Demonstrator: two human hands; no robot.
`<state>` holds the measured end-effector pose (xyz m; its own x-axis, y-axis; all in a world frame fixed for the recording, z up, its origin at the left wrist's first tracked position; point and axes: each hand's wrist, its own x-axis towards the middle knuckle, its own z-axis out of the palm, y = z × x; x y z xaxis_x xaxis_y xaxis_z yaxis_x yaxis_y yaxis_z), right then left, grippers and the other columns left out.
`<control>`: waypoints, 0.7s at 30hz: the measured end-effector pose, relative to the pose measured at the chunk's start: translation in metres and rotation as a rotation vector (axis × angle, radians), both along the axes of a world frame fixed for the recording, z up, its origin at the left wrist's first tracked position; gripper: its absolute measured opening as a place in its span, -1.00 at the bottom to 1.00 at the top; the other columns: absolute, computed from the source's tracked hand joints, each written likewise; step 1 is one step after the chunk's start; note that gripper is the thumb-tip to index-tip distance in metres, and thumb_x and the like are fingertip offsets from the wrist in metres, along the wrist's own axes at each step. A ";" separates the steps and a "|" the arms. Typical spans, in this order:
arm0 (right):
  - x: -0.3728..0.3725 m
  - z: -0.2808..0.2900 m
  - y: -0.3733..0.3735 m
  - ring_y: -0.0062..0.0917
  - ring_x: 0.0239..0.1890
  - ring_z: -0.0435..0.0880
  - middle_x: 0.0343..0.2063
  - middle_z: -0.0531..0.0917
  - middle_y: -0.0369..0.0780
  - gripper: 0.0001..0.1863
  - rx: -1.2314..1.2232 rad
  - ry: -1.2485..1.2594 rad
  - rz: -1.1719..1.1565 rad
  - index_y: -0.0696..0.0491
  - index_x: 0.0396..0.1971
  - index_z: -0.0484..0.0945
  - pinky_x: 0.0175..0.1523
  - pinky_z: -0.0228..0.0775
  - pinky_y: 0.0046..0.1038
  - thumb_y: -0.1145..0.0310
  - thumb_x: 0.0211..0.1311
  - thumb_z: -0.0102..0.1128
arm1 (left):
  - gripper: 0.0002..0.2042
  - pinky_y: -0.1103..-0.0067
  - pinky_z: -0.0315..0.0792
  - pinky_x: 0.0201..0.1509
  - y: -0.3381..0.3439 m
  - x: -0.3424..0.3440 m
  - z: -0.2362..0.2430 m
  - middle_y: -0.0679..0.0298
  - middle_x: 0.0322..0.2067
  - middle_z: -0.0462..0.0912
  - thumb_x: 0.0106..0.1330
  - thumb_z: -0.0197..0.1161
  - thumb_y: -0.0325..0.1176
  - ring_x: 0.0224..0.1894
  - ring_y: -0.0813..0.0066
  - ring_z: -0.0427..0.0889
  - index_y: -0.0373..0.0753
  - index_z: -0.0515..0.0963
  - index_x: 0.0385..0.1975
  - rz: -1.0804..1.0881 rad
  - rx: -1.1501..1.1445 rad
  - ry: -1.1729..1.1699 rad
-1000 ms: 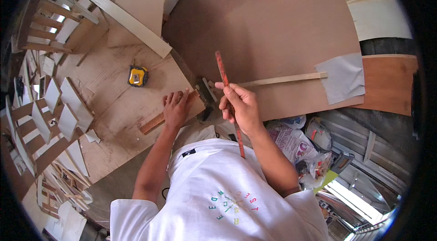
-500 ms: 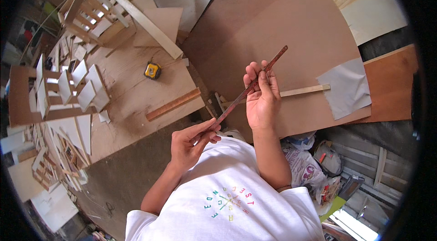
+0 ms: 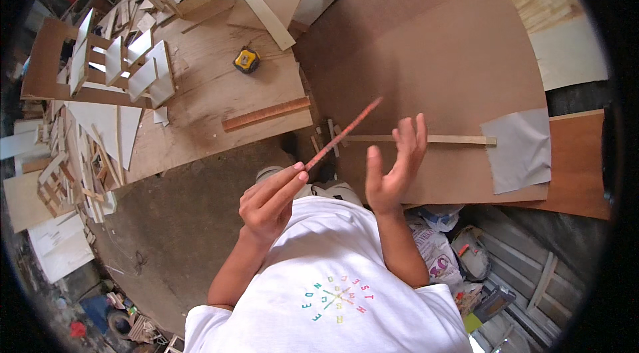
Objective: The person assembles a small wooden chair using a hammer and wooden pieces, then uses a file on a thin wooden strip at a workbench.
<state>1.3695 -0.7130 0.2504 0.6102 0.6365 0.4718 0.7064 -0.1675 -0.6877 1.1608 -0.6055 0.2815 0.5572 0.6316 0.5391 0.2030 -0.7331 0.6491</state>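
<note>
Pinched by its lower end, a narrow rust-red strip point(image 3: 345, 132), shaped somewhat like a hacksaw blade, slants up and to the right from my left hand point(image 3: 271, 203). Its far end is blurred, so fine detail cannot be made out. To the right of the strip, my right hand point(image 3: 395, 170) is raised with fingers spread, holding nothing and apart from the strip. Beyond my left hand, a reddish-brown wooden strip point(image 3: 266, 114) lies along the near edge of the plywood-topped table point(image 3: 200, 96). A yellow and black tape measure point(image 3: 245, 60) rests farther back on that table.
Slatted wooden pieces point(image 3: 123, 63) and scraps crowd the table's left side. At right stands a large brown board point(image 3: 426, 53) with a pale wooden stick point(image 3: 426, 140) and a grey cloth point(image 3: 520, 151) on it. Plastic bags point(image 3: 434, 253) and a bucket point(image 3: 471, 253) sit below.
My right hand has let go of the rust-red strip and opened beside it. The strip, now only in my left hand, has swung slightly lower. The view has shifted, too.
</note>
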 end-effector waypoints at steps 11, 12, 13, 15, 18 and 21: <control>-0.018 0.039 0.045 -0.35 -0.37 0.74 -0.42 0.71 -0.26 -0.79 -0.226 0.114 0.401 -0.02 -0.18 0.78 -0.24 0.55 -0.28 0.23 0.24 0.46 | -0.83 0.31 0.71 0.08 0.070 0.005 -0.023 -0.10 -0.04 0.75 0.34 0.26 -0.77 0.03 0.12 0.78 -0.42 0.68 -0.15 -0.348 -0.640 -0.298; -0.021 0.040 0.052 -0.34 -0.40 0.74 -0.41 0.72 -0.24 -0.79 -0.228 0.186 0.376 0.00 -0.19 0.78 -0.28 0.55 -0.29 0.25 0.25 0.46 | -0.82 0.30 0.71 0.09 0.078 0.007 -0.025 -0.12 -0.03 0.74 0.35 0.24 -0.77 0.04 0.10 0.77 -0.43 0.66 -0.13 -0.364 -0.707 -0.345; -0.023 0.038 0.060 -0.32 -0.42 0.73 -0.42 0.72 -0.23 -0.81 -0.215 0.189 0.369 0.02 -0.20 0.77 -0.31 0.54 -0.30 0.27 0.26 0.45 | -0.81 0.29 0.71 0.10 0.086 0.011 -0.027 -0.14 -0.01 0.73 0.36 0.22 -0.78 0.05 0.07 0.76 -0.44 0.65 -0.11 -0.380 -0.770 -0.391; -0.026 0.033 0.077 -0.30 -0.46 0.72 -0.43 0.72 -0.19 -0.83 -0.189 0.194 0.349 0.06 -0.23 0.75 -0.37 0.52 -0.31 0.30 0.29 0.43 | -0.77 0.25 0.73 0.09 0.102 0.014 -0.041 -0.16 -0.03 0.72 0.41 0.16 -0.77 0.03 0.03 0.76 -0.46 0.59 0.00 -0.386 -0.820 -0.431; -0.025 0.022 0.096 -0.33 -0.50 0.72 -0.50 0.71 -0.16 -0.84 -0.367 0.378 0.365 0.12 -0.26 0.69 -0.38 0.52 -0.34 0.33 0.40 0.31 | -0.73 0.29 0.75 0.08 0.124 0.028 -0.041 -0.12 -0.08 0.74 0.45 0.17 -0.71 -0.01 0.12 0.78 -0.44 0.54 0.10 -0.259 -1.142 -0.468; -0.024 0.015 0.112 -0.36 -0.54 0.72 -0.58 0.69 -0.14 -0.79 -0.627 0.792 0.280 0.16 -0.27 0.63 -0.38 0.51 -0.33 0.32 0.49 0.20 | -0.72 0.34 0.76 0.05 0.155 0.039 -0.076 -0.02 -0.14 0.75 0.49 0.19 -0.60 -0.09 0.25 0.79 -0.41 0.51 0.16 -0.252 -1.276 -0.301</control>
<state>1.3459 -0.6013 0.2658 0.3934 0.7954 -0.4611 0.1611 -0.5534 -0.8172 1.1995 -0.4504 0.2051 0.6967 0.6807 -0.2263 -0.1185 0.4204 0.8996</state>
